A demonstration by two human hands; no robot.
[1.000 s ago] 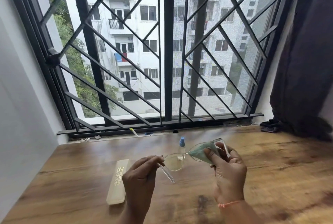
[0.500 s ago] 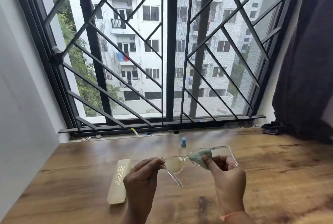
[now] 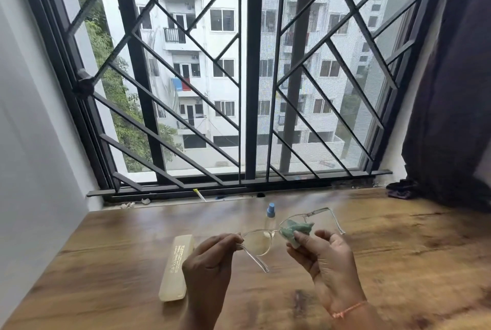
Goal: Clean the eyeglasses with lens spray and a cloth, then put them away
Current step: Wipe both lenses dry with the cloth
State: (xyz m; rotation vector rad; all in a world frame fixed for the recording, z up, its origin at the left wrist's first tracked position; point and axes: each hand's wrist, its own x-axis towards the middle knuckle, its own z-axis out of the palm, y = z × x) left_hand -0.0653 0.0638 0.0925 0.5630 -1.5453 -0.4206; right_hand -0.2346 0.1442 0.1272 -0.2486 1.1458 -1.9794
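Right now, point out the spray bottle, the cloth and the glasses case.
spray bottle (image 3: 270, 219), head view, on its clear body below the cap.
cloth (image 3: 293, 230), head view, on its green fold.
glasses case (image 3: 177, 267), head view, on its lid, mid-length.

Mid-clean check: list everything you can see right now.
eyeglasses: one, clear frame, held above the table
cloth: one, green, over one lens
spray bottle: one, clear with blue cap, upright behind the eyeglasses
case: one, cream, flat on the table, left side
table: one, brown wood
window grille: one, black, beyond the table
curtain: one, dark, far right
left hand: pinches the eyeglasses' corner
right hand: pinches the cloth
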